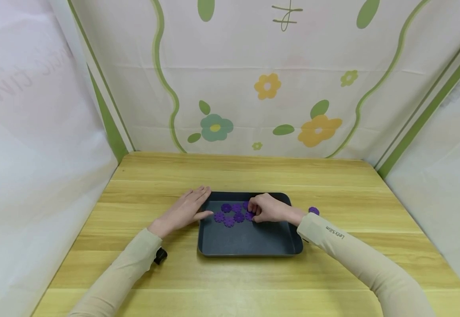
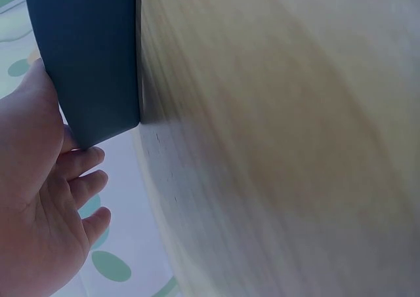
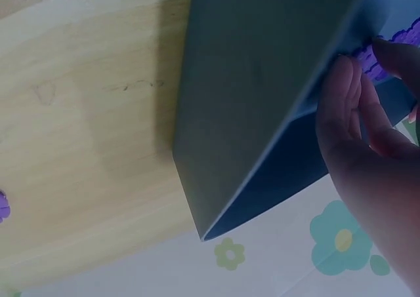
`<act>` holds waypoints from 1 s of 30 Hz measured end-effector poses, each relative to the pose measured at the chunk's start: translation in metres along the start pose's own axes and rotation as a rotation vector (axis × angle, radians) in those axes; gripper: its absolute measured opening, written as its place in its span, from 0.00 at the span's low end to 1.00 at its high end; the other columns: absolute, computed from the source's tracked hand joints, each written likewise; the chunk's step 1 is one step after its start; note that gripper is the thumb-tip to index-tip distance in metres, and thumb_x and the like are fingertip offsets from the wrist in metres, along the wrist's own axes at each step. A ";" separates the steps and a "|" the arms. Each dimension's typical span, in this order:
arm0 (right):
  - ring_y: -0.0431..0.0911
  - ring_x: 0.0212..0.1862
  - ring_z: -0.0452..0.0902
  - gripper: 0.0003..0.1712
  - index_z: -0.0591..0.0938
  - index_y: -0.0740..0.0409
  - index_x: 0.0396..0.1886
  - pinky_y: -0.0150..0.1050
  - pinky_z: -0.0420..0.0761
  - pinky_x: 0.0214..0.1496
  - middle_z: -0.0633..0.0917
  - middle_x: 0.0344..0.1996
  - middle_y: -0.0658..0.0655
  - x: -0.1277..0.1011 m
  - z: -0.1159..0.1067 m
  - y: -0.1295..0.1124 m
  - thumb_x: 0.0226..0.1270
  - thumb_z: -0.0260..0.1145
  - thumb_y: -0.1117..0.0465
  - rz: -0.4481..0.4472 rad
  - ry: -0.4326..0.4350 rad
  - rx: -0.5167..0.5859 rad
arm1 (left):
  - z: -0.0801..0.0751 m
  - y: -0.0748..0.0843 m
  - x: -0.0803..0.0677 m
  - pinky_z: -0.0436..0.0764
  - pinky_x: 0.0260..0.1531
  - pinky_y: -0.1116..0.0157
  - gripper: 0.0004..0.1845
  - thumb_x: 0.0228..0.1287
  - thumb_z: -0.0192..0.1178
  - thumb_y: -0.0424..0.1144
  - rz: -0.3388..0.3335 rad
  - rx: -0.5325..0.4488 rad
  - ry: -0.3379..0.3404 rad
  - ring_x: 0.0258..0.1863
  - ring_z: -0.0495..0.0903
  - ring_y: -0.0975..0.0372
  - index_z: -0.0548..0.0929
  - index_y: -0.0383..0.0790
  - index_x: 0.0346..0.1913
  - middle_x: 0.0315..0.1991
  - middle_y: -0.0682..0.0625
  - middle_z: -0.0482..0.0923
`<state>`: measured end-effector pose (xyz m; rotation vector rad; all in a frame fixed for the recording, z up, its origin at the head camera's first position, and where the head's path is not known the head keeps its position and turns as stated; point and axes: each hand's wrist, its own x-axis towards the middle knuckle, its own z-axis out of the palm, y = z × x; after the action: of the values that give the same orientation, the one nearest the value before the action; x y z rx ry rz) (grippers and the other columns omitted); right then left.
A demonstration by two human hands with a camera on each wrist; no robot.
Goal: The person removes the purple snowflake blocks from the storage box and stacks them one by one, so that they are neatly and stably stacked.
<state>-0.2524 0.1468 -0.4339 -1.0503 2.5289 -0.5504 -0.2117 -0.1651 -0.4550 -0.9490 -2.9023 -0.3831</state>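
Note:
A dark rectangular tray [image 1: 250,242] lies on the wooden table, with several purple flower-shaped discs [image 1: 228,221] grouped in its back half. My left hand [image 1: 184,209] rests at the tray's back left corner, fingers extended along the outside and thumb over the rim. Inside the tray, my right hand [image 1: 268,208] has its fingers curled and pinches a purple flower-shaped disc [image 1: 249,216] at the right end of the group. The right wrist view shows purple discs [image 3: 373,64] between thumb and fingertips, partly hidden by the hand.
Another purple disc [image 1: 313,210] lies on the table [image 1: 345,180] to the right of the tray, by the right sleeve. A black object [image 1: 160,256] shows beside the left wrist. White fabric walls [image 1: 238,48] with printed flowers enclose the table's back and sides.

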 end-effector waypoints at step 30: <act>0.38 0.34 0.81 0.12 0.85 0.61 0.42 0.28 0.81 0.37 0.87 0.36 0.56 -0.011 -0.017 0.006 0.59 0.72 0.62 -0.009 0.062 0.032 | 0.000 -0.001 0.001 0.62 0.75 0.45 0.41 0.72 0.54 0.58 -0.006 0.016 -0.018 0.77 0.60 0.48 0.59 0.33 0.76 0.76 0.39 0.59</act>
<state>-0.2559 0.1625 -0.4203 -1.0494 2.5609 -0.6324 -0.2136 -0.1652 -0.4547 -0.9474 -2.9205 -0.3524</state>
